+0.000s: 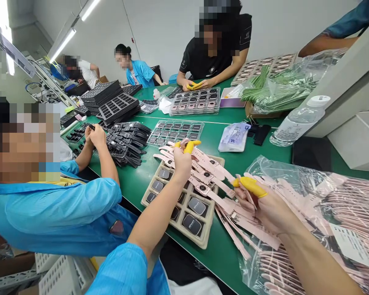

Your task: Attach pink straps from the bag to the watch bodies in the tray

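My left hand [183, 157], with yellow finger covers, is closed over the pile of pink watches [203, 174] at the far side of a beige tray [207, 237]; what its fingers pinch is too small to name. Dark square watch faces [192, 224] sit in the tray's compartments. To the right, my right hand [258, 200], also with yellow finger covers, is closed on a pink strap [248, 197]. Loose pink straps [233, 233] lie just below it, beside a clear bag of many pink straps [350, 205].
Beyond the tray are a clear tray of watch faces [175, 133], a white packet [233, 137] and a bottle [298, 123]. Black watches [126, 139] lie left near a person in blue [64, 213]. Another person [215, 57] sits across the green table [126, 180].
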{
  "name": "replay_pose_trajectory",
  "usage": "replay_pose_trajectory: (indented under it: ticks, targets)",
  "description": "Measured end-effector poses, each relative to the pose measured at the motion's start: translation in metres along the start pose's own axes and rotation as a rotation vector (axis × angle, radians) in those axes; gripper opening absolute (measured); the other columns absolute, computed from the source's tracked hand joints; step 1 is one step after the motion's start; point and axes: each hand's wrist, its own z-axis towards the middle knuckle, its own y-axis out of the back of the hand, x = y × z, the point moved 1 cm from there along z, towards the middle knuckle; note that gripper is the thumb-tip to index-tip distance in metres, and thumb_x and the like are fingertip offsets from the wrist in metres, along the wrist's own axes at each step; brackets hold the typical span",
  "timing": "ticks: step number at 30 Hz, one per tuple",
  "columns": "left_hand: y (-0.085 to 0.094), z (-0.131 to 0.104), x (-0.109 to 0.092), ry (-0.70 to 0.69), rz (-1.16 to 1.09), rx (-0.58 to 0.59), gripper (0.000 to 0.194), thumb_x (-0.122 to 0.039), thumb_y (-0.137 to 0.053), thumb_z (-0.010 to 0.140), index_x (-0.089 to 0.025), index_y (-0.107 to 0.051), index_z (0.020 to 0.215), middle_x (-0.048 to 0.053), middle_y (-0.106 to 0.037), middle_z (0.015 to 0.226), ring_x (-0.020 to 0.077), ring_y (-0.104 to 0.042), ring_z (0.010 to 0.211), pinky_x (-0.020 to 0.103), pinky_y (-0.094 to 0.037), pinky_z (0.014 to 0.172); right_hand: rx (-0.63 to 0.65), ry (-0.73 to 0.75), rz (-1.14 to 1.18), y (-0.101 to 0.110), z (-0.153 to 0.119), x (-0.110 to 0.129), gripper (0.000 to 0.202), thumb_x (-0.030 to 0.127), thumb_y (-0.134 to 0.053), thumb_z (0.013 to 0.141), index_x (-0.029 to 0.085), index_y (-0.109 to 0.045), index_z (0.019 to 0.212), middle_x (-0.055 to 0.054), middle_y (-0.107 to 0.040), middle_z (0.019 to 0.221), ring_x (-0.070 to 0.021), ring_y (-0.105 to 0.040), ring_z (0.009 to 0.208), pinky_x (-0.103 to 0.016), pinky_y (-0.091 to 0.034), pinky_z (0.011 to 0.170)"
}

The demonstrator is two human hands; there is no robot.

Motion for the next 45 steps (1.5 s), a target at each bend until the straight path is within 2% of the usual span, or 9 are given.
replay_pose_trajectory:
  ticks: [4,6,8,12,17,24,33,40,45]
  targets:
    - [-0.006,-0.009,0.023,0.102,0.233,0.405,0.035,-0.032,-0.069,0.092,-0.014,-0.065,0.122,0.013,-0.076,0.114,0.0158,-0.069,0.077,0.029,-0.059,0.068,-0.057,0.111,0.074,0.0,0.002,0.003,0.043,0.047,-0.087,0.076,0.022,-0.052,0.068,-0.001,-0.056,0.066,-0.011,-0.043,0.05,-0.024,-0.035,0.043]
    - [-0.012,-0.018,0.034,0.013,0.402,0.594,0.034,-0.024,-0.063,0.093,-0.015,-0.067,0.126,0.013,-0.075,0.118,0.0214,-0.072,0.099,0.037,-0.06,0.09,-0.056,0.119,0.069,-0.003,0.001,0.003,0.039,0.048,-0.087,0.075,0.023,-0.057,0.072,-0.001,-0.055,0.062,-0.0121,-0.044,0.05,-0.024,-0.036,0.044]
    - [-0.016,-0.025,0.041,-0.145,0.606,0.77,0.04,-0.016,-0.056,0.093,-0.019,-0.068,0.131,0.012,-0.072,0.128,0.025,-0.065,0.122,0.043,-0.052,0.11,-0.049,0.127,0.042,-0.007,0.0,0.003,0.039,0.05,-0.088,0.071,0.022,-0.061,0.072,-0.001,-0.055,0.061,-0.0124,-0.043,0.049,-0.025,-0.036,0.044]
    - [-0.017,-0.033,0.04,-0.342,0.902,1.003,0.054,-0.009,-0.044,0.092,-0.02,-0.062,0.142,0.013,-0.06,0.143,0.0259,-0.055,0.135,0.044,-0.044,0.119,-0.031,0.138,-0.015,-0.012,-0.003,0.003,0.044,0.056,-0.088,0.07,0.021,-0.061,0.066,-0.002,-0.054,0.057,-0.0099,-0.038,0.045,-0.025,-0.032,0.041]
    - [-0.017,-0.034,0.034,-0.365,0.939,1.053,0.062,-0.006,-0.04,0.09,-0.021,-0.057,0.148,0.012,-0.058,0.143,0.0252,-0.055,0.135,0.043,-0.044,0.119,-0.018,0.076,-0.016,-0.012,-0.005,0.005,0.05,0.061,-0.087,0.069,0.021,-0.057,0.063,0.001,-0.046,0.049,-0.0073,-0.031,0.04,-0.023,-0.025,0.038]
    - [-0.018,-0.035,0.03,-0.385,0.926,1.079,0.056,-0.008,-0.038,0.093,-0.017,-0.061,0.143,0.015,-0.058,0.138,0.0245,-0.056,0.131,0.041,-0.045,0.118,0.013,0.02,-0.006,-0.008,-0.004,0.004,0.057,0.06,-0.085,0.071,0.019,-0.05,0.05,0.001,-0.037,0.044,-0.0051,-0.026,0.037,-0.022,-0.02,0.037]
    - [-0.021,-0.041,0.029,-0.338,0.966,1.004,0.057,-0.011,-0.038,0.096,-0.022,-0.053,0.151,0.013,-0.06,0.138,0.0262,-0.055,0.131,0.042,-0.046,0.116,-0.001,0.049,0.119,-0.008,-0.001,0.003,0.057,0.055,-0.083,0.074,0.021,-0.048,0.044,0.0,-0.033,0.045,-0.0081,-0.023,0.041,-0.025,-0.021,0.037]
    - [-0.02,-0.043,0.02,-0.368,0.963,1.08,0.049,-0.029,-0.036,0.106,-0.014,-0.052,0.149,0.016,-0.056,0.133,0.0257,-0.053,0.133,0.039,-0.042,0.119,-0.027,0.048,0.157,-0.004,0.002,-0.002,0.057,0.054,-0.083,0.075,0.021,-0.048,0.045,0.001,-0.034,0.044,-0.0069,-0.024,0.039,-0.023,-0.022,0.037]
    - [-0.018,-0.04,0.026,-0.448,1.081,1.084,0.046,-0.026,-0.05,0.098,-0.014,-0.057,0.142,0.016,-0.057,0.129,0.0271,-0.057,0.124,0.04,-0.047,0.112,-0.021,0.072,0.156,-0.002,0.005,-0.005,0.055,0.054,-0.087,0.07,0.02,-0.047,0.051,0.005,-0.034,0.044,-0.0049,-0.022,0.039,-0.019,-0.022,0.035]
